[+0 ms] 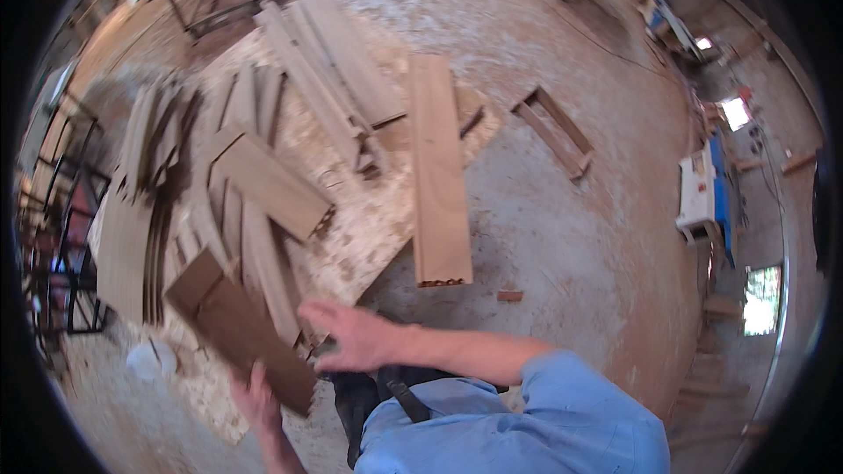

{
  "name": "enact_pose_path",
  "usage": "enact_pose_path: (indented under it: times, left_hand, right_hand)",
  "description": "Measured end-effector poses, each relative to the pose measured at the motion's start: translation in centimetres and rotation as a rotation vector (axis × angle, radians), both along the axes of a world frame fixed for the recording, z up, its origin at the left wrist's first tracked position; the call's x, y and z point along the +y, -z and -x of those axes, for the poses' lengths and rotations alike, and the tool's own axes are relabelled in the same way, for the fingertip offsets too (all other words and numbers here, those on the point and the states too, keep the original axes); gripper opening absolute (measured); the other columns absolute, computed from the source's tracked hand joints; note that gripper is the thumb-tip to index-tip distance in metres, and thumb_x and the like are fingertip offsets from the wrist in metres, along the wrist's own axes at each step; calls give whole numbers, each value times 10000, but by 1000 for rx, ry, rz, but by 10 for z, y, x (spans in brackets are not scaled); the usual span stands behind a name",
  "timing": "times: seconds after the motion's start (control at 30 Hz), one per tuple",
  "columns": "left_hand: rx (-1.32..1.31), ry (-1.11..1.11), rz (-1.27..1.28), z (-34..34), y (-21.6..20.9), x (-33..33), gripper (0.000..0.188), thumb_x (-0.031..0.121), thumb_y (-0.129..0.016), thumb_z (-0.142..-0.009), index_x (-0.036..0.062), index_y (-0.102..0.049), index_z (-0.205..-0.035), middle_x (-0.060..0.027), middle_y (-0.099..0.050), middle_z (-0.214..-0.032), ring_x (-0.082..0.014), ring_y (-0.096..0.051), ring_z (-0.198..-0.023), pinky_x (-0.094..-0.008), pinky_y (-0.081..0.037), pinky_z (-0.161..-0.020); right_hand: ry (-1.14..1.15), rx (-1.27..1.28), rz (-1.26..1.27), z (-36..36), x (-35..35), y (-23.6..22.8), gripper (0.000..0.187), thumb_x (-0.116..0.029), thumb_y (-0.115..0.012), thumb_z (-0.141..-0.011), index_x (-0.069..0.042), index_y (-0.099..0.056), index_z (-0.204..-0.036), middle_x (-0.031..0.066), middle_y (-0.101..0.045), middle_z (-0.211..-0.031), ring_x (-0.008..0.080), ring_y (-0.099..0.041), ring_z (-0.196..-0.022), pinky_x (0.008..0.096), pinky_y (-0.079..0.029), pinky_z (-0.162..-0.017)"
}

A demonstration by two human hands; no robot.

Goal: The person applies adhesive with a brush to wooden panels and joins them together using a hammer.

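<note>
My left hand (256, 397) grips a short brown wooden board (239, 329) by its near lower edge. The board is tilted, running from upper left to lower right in front of my body. Just right of the board is my right hand (351, 333), its fingers apart and nothing in it; it is slightly blurred. Beyond the held board, a paler board with a notched end (272, 180) lies across a pile of long planks (250, 237). A wide board with a toothed near end (441, 167) lies to the right of the pile.
The pile rests on a large speckled sheet (369, 219) on the concrete floor. Stacked boards (127, 246) stand at its left, more long planks (338, 53) farther off. A small rectangular wooden frame (555, 133), a wood offcut (509, 296) and a white-and-blue machine (702, 193) are to the right.
</note>
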State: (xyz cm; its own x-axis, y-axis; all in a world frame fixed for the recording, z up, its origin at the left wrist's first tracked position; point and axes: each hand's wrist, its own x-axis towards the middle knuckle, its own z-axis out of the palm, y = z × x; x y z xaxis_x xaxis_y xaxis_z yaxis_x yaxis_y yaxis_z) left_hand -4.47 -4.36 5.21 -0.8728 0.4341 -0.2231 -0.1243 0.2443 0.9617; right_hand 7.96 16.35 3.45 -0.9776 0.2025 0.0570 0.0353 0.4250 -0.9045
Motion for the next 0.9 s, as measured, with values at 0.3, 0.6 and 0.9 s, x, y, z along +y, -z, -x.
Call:
enact_pose_path:
  times: [0.3,0.6,0.9]
  left_hand:
    - [-142,-138,355,-17,-12,-96,404,-7,-549,-847,-56,-504,-1246,-148,-621,-1129,-206,-602,-1016,-331,-483,-887]
    - [-378,-138,280,-7,-18,-119,456,75,-643,-813,-41,-538,-1241,-88,-636,-1130,-171,-592,-1026,-322,-478,-912]
    - [-543,-175,200,-10,-30,-105,486,111,-656,-820,-57,-520,-1255,-93,-624,-1146,-150,-576,-1038,-312,-467,-928]
  right_hand:
    - [867,-288,-505,-92,384,122,280,-213,-466,-908,12,-631,-931,208,-656,-936,368,-613,-889,466,-475,-748]
    - [385,-588,-1287,-76,410,121,311,-11,-479,-832,-65,-593,-1116,139,-577,-1177,332,-512,-1132,436,-413,-983]
    - [333,-1006,-1230,-135,475,87,231,-161,-483,-923,-45,-579,-1098,176,-626,-1054,371,-587,-1009,472,-464,-846]
